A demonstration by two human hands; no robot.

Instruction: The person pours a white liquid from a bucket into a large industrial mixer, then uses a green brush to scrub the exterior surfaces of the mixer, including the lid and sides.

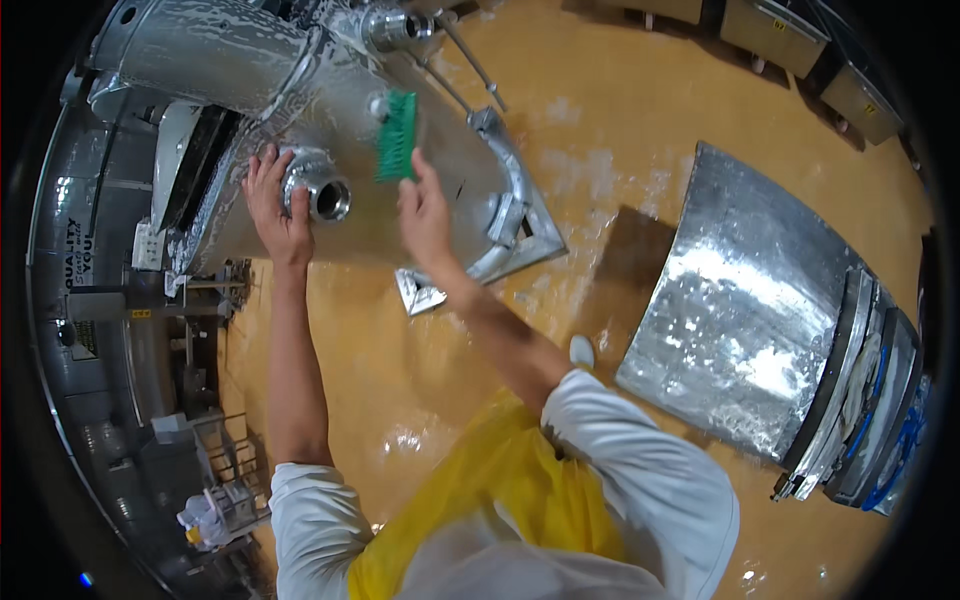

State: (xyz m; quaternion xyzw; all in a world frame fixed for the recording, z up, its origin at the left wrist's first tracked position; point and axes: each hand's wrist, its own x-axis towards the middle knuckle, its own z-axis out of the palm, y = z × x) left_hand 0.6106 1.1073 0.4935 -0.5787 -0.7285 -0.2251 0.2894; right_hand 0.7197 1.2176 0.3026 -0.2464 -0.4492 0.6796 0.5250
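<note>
A large stainless steel machine (435, 217) stands before me, with soap suds over its upper cylinder (217, 60). My left hand (281, 206) rests against a short round metal pipe fitting (324, 191) that juts from the machine's side, thumb and fingers spread about it. In my right hand (427, 214) is a green scrubbing brush (397, 139), gripped at its lower end. Its bristles face left, towards the steel wall; whether they touch it I cannot tell. A small round knob (377, 107) sits beside the brush. Another pipe fitting (394, 30) projects at the top.
A wide steel table (735, 300) stands to my right, with hoses or cloths (877, 405) at its far end. Wheeled steel bins (772, 34) line the top right. The tan floor (420, 367) is wet. A person in white (206, 521) is at lower left.
</note>
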